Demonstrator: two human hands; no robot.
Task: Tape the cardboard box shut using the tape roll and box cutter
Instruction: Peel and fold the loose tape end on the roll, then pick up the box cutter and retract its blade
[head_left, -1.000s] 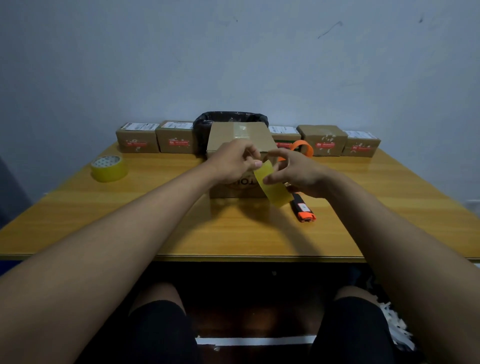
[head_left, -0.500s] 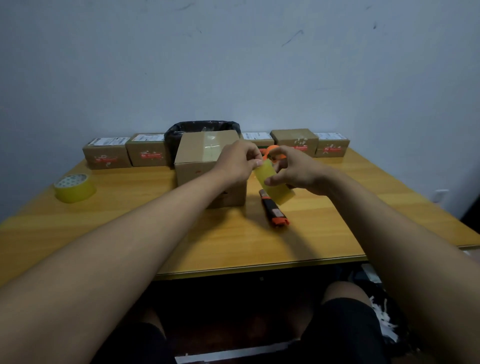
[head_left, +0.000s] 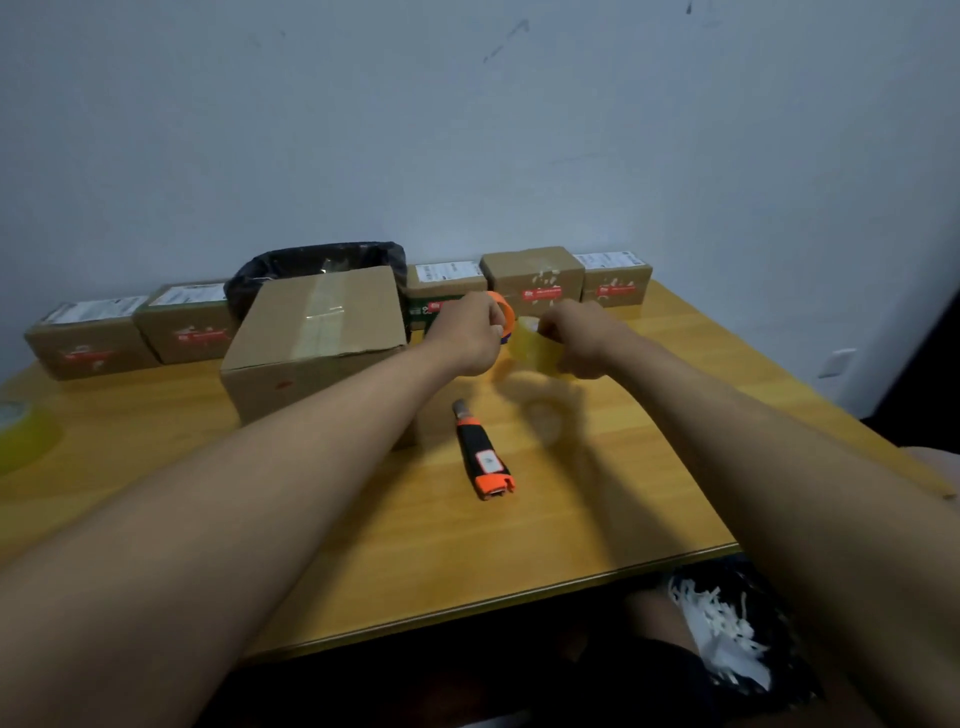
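A closed cardboard box with clear tape along its top seam sits on the wooden table. To its right, my left hand and my right hand pinch the two ends of a short yellowish tape strip, held above the table. An orange ring shows just behind my left hand; whether the hand touches it is unclear. The orange-and-black box cutter lies on the table in front of my hands. A yellow tape roll rests at the far left edge.
Several small labelled cardboard boxes line the back of the table against the wall. A black-lined bin stands behind the big box. Shredded white paper lies on the floor under the table's right front corner.
Both hands carried the tape strip from in front of the box to its right side. The strip is now stretched flatter between them. The box cutter has stayed put.
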